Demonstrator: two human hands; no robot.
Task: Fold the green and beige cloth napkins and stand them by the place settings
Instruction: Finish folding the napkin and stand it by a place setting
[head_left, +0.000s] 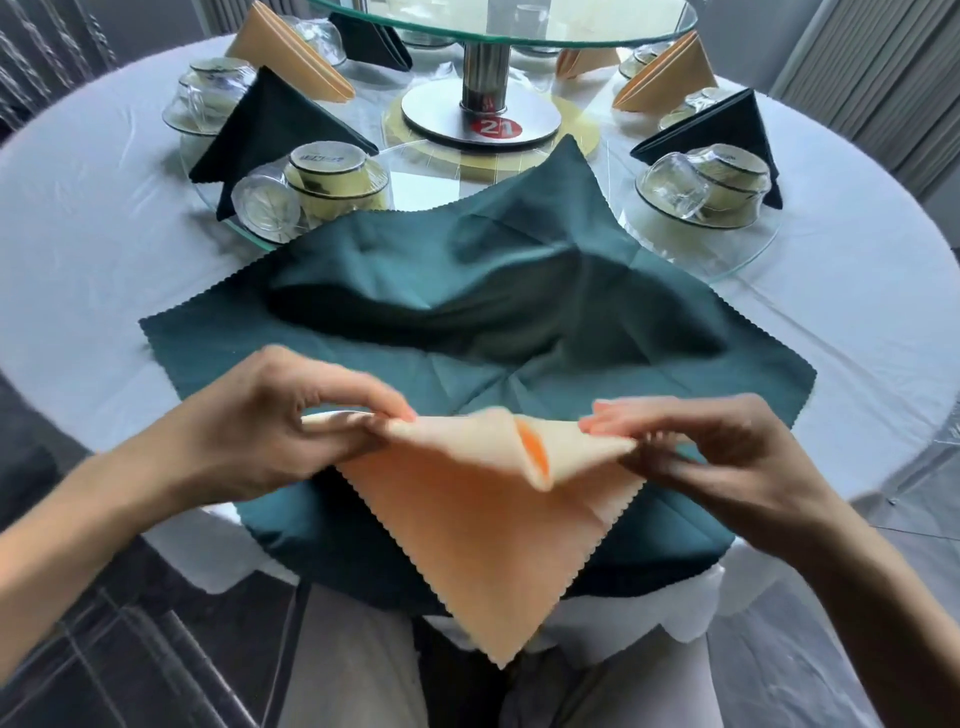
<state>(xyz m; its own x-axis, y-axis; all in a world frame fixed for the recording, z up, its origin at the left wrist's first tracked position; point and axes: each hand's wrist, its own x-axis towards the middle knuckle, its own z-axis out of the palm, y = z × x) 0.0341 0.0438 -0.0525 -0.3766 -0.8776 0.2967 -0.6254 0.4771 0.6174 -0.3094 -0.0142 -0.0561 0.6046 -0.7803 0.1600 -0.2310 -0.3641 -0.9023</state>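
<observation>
Above the near edge of the round table (78, 218), the left hand (270, 421) and right hand (696, 452) each pinch an upper corner of the beige napkin (478, 535) — folded to a downward-pointing triangle — held over the green napkin (467, 301), which lies spread and rumpled on the tablecloth.

The beige napkin (483, 525) is matt woven cloth with a pinked, zigzag edge, as is the creased green napkin (467, 312). A smooth white cloth (93, 234) covers the bench. The turntable (519, 31) is clear glossy glass on a polished metal post (485, 73). The cups (265, 208) are clear glass.
</observation>
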